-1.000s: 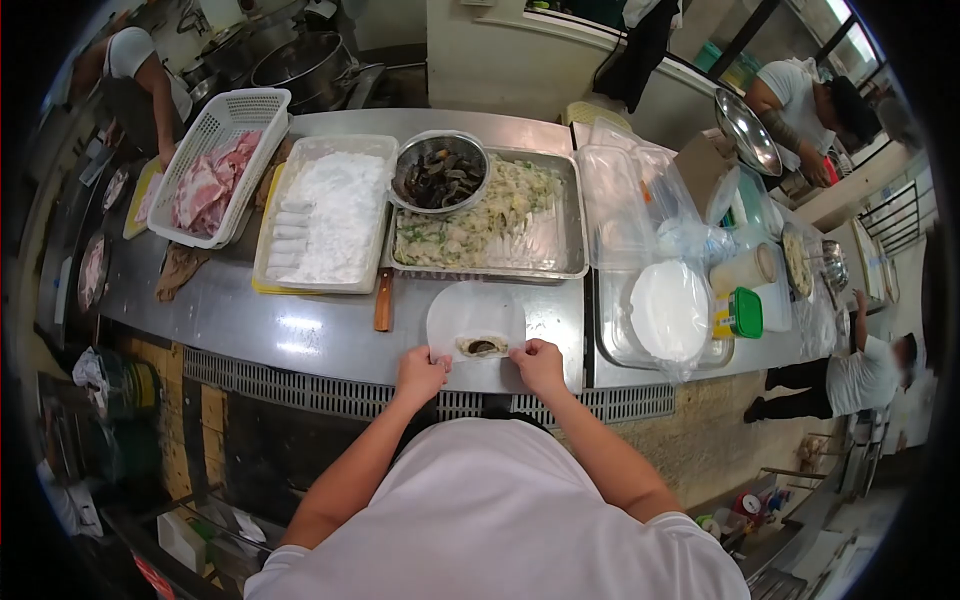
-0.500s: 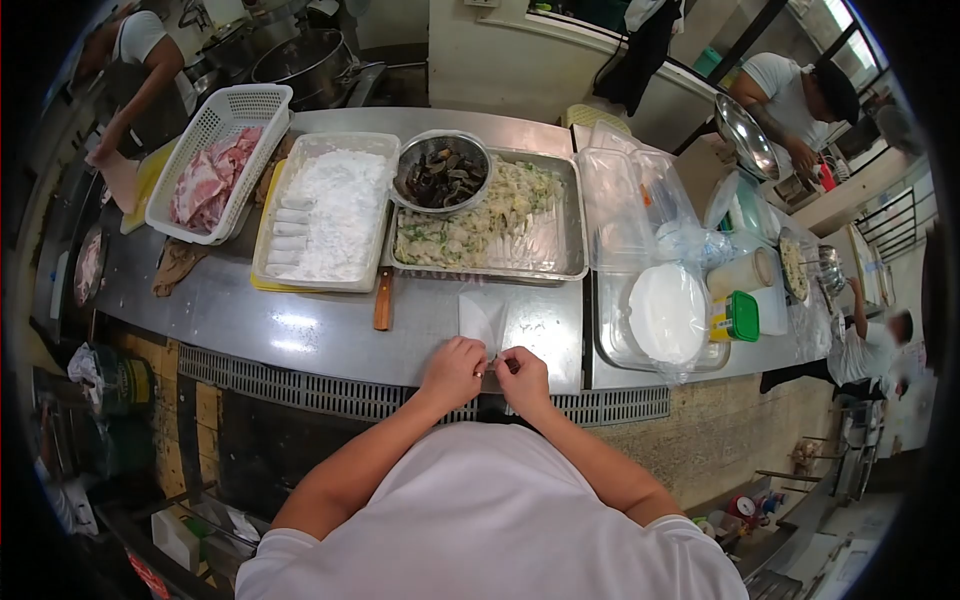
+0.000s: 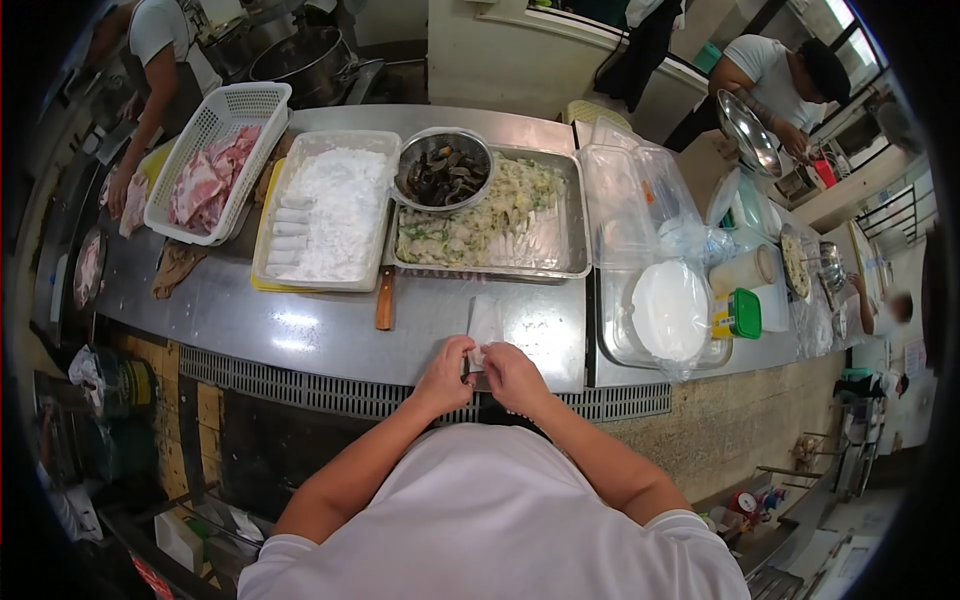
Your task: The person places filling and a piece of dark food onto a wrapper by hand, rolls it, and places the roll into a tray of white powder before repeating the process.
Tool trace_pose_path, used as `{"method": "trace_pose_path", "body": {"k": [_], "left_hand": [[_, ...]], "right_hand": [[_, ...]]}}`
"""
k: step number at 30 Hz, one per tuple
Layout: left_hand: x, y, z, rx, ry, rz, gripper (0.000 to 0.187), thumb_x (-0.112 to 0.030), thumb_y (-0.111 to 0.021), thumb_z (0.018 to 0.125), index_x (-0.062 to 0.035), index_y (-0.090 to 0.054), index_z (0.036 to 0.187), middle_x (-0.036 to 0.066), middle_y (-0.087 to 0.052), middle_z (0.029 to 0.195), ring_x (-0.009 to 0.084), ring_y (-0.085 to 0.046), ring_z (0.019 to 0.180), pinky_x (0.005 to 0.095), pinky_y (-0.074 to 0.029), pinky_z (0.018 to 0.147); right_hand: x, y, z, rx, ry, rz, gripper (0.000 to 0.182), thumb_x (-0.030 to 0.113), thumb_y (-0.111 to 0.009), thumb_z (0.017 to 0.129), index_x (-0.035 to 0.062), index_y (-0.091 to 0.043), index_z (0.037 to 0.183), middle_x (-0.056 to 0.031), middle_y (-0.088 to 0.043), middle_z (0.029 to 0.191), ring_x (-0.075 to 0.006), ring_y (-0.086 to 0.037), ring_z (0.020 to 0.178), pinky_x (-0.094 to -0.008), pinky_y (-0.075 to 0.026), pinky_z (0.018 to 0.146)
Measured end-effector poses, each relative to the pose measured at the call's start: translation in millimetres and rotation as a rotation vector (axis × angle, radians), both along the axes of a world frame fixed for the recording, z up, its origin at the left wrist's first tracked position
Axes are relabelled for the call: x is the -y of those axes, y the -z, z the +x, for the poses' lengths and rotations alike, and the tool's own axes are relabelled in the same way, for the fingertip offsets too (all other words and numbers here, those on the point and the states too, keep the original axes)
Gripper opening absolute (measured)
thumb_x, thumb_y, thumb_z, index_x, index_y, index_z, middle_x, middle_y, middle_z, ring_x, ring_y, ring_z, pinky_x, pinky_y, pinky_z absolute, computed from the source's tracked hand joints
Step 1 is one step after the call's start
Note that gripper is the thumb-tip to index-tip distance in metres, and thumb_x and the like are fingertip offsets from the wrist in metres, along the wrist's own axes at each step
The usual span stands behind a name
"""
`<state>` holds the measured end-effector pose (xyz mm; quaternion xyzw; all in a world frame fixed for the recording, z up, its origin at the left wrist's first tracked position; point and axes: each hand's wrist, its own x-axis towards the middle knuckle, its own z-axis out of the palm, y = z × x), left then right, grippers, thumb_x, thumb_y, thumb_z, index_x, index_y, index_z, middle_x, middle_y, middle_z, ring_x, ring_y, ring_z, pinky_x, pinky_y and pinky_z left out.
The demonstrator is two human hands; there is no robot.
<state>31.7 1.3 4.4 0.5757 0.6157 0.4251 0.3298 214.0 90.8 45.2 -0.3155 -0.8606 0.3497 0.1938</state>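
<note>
A narrow white wrapper (image 3: 486, 318) lies on the steel table, its near end between my hands. My left hand (image 3: 447, 376) is closed on its left edge, and my right hand (image 3: 515, 378) is closed at its right side, fingers pinched together. What lies inside the near end is hidden by my fingers. Beyond are a metal tray (image 3: 572, 225) of chopped filling, a steel bowl (image 3: 443, 170) of dark pieces resting over it, and a white tub (image 3: 330, 215) with powder and white rolls. A wooden handle (image 3: 384, 300) sticks out toward me.
A white basket (image 3: 215, 165) of raw meat stands at the left. On the right are clear plastic boxes (image 3: 620, 200), a round white stack (image 3: 672, 312) in plastic and a green-lidded tub (image 3: 740, 314). Co-workers are at the upper left, upper right and far right.
The white wrapper has become narrower, with its sides folded in. Both hands have shifted slightly and come closer together. The left co-worker's arm has moved down toward the meat.
</note>
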Motion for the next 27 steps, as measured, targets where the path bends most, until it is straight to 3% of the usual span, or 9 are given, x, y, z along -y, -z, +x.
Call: {"method": "trace_pose_path", "body": {"k": [4,8,13,16,23,27], "left_hand": [[-2,0,-4,0.056,0.010,-0.002,0.069,0.005,-0.076,0.080,-0.0021,-0.051,0.144,0.023,-0.058,0.140,0.0428,-0.060,0.130,0.0466,-0.052,0.112],[-5,-16,-15,-0.223,0.148,0.087,0.075,-0.007,-0.082,0.080,-0.0039,-0.053,0.149,0.021,-0.062,0.140,0.0410,-0.058,0.134,0.0488,-0.047,0.117],[0,-27,-26,-0.430,0.279,0.073,0.084,-0.027,-0.090,0.080,-0.0058,-0.053,0.152,0.018,-0.063,0.142,0.0380,-0.058,0.137,0.0497,-0.043,0.119],[9,-32,-26,-0.458,0.327,0.096,0.087,-0.027,-0.093,0.078,-0.0064,-0.053,0.153,0.015,-0.063,0.143,0.0355,-0.058,0.138,0.0485,-0.044,0.117],[21,1,-13,-0.473,0.268,0.188,0.062,-0.016,-0.086,0.084,-0.0117,-0.066,0.142,0.004,-0.072,0.133,0.0281,-0.066,0.125,0.0451,-0.049,0.107],[18,5,-11,-0.382,0.205,0.271,0.038,-0.017,-0.083,0.089,-0.0144,-0.076,0.127,0.001,-0.076,0.123,0.0268,-0.068,0.117,0.0450,-0.052,0.100]], "right_hand": [[-3,-5,1,0.031,-0.081,0.076,0.014,-0.002,-0.070,0.092,-0.0029,-0.070,0.105,-0.0236,-0.075,0.122,-0.0431,-0.069,0.117,-0.0506,-0.056,0.104],[-4,2,3,0.040,-0.132,0.208,0.016,-0.002,-0.072,0.088,-0.0022,-0.069,0.103,-0.0241,-0.075,0.121,-0.0447,-0.069,0.116,-0.0519,-0.053,0.109],[0,-12,15,0.015,-0.078,0.082,0.045,0.005,-0.077,0.083,0.0002,-0.066,0.126,-0.0219,-0.070,0.129,-0.0434,-0.064,0.124,-0.0558,-0.048,0.117],[1,-33,29,0.113,-0.093,0.108,0.059,0.008,-0.081,0.080,0.0015,-0.063,0.135,-0.0203,-0.066,0.134,-0.0430,-0.059,0.130,-0.0543,-0.046,0.118],[11,8,42,0.280,-0.267,0.286,0.057,0.013,-0.085,0.081,0.0043,-0.064,0.133,-0.0169,-0.064,0.126,-0.0396,-0.058,0.124,-0.0524,-0.043,0.115],[12,16,43,0.125,-0.171,0.326,0.043,0.012,-0.082,0.087,0.0064,-0.069,0.127,-0.0142,-0.066,0.115,-0.0374,-0.060,0.116,-0.0520,-0.044,0.113]]}}
